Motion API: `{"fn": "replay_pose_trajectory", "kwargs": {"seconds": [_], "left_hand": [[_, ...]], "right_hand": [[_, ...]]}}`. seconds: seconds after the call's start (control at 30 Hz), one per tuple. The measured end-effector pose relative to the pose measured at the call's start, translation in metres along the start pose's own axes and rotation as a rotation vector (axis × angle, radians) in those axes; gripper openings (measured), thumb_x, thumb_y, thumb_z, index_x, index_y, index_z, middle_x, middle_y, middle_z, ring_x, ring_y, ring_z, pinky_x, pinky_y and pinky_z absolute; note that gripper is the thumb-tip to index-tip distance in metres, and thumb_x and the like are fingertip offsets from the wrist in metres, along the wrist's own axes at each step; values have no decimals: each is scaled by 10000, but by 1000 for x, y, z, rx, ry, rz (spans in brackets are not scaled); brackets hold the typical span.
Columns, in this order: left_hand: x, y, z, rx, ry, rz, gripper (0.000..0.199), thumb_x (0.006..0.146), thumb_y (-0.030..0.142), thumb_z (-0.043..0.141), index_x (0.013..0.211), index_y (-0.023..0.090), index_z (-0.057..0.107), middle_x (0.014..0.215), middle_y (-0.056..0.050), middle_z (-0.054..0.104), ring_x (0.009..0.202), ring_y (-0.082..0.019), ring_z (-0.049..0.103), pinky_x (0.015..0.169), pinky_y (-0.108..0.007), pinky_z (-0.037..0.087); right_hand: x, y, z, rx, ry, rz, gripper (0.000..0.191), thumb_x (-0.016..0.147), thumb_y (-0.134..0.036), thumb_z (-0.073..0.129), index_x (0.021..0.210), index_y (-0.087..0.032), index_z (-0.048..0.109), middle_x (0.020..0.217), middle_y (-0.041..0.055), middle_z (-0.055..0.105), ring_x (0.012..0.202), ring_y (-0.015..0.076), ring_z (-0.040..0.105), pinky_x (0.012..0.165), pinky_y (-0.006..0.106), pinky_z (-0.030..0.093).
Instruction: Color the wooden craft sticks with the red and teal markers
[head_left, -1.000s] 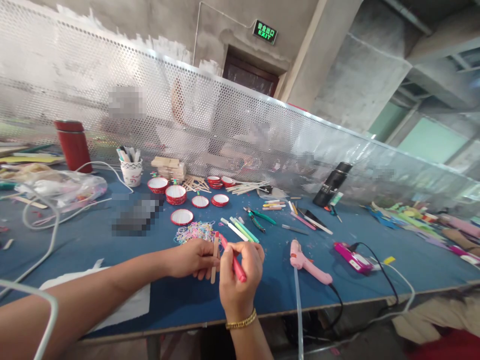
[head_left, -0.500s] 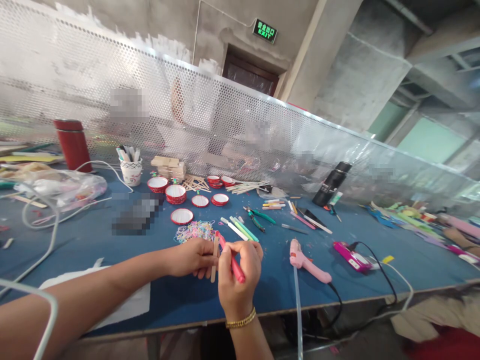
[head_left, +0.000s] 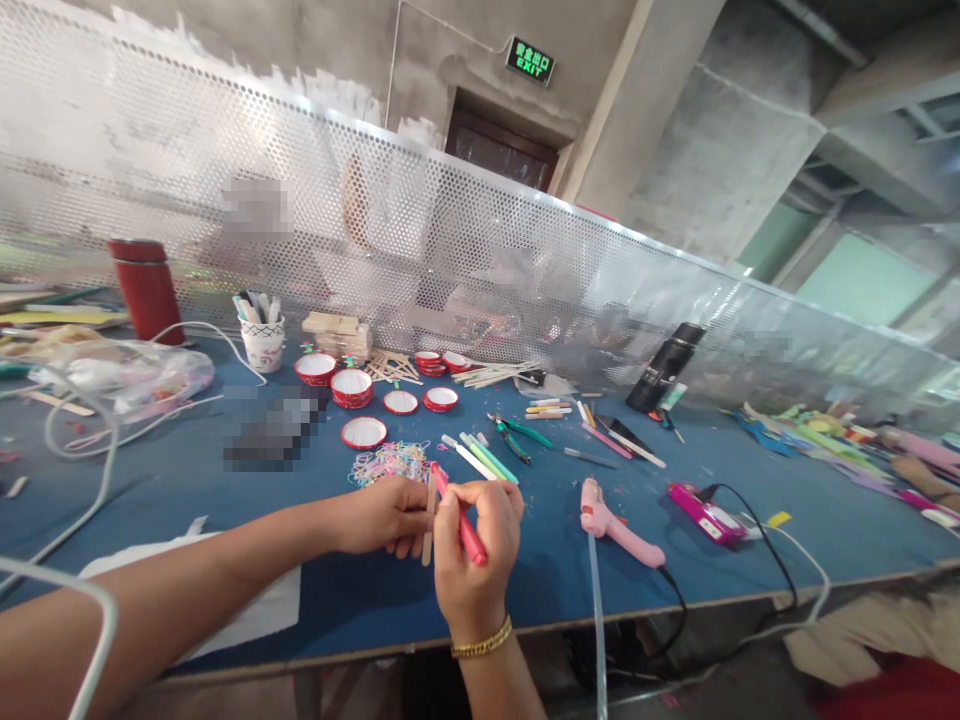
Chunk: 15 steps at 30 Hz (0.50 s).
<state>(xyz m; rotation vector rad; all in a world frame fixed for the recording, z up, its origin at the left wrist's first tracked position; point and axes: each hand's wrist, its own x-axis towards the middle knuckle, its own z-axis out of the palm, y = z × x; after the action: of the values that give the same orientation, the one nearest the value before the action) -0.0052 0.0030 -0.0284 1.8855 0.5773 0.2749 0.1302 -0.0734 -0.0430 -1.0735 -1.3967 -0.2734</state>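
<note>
A single camera on the wearer's head looks forward and down across the flat blue tabletop (head_left: pixel 540 570). The bare left hand (head_left: pixel 386 515) and bare right hand (head_left: pixel 480 540) are near it, around six o'clock. Beyond, the silvery perforated metal partition (head_left: pixel 465 220) slants from ten o'clock to three; the green-lettered rectangular exit sign (head_left: pixel 531 62) sits farther off at twelve.

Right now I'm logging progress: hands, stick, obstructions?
Left hand pinching wooden craft stick. Right hand gripping red marker, tip at stick's upper end. Nothing visibly blocking.
</note>
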Motion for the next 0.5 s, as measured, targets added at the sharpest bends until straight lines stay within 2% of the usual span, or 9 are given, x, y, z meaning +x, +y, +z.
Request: {"fn": "replay_pose_trajectory", "kwargs": {"seconds": [0.2, 0.5], "left_hand": [[-1, 1, 0, -1, 21, -27, 406, 872, 565, 527, 757, 176, 536, 622, 13, 599, 492, -80, 511, 459, -180, 390], [-1, 3, 1, 8, 13, -21, 404, 894, 547, 499, 753, 171, 542, 600, 18, 574, 490, -74, 508, 456, -170, 383]], "right_hand": [[-1, 1, 1, -17, 36, 29, 91, 892, -198, 520, 813, -201, 563, 722, -8, 593, 702, 147, 533, 823, 351, 414], [0, 1, 1, -25, 11, 23, 97, 891, -201, 522, 806, -203, 568, 725, -9, 598, 716, 151, 541, 834, 356, 409]]}}
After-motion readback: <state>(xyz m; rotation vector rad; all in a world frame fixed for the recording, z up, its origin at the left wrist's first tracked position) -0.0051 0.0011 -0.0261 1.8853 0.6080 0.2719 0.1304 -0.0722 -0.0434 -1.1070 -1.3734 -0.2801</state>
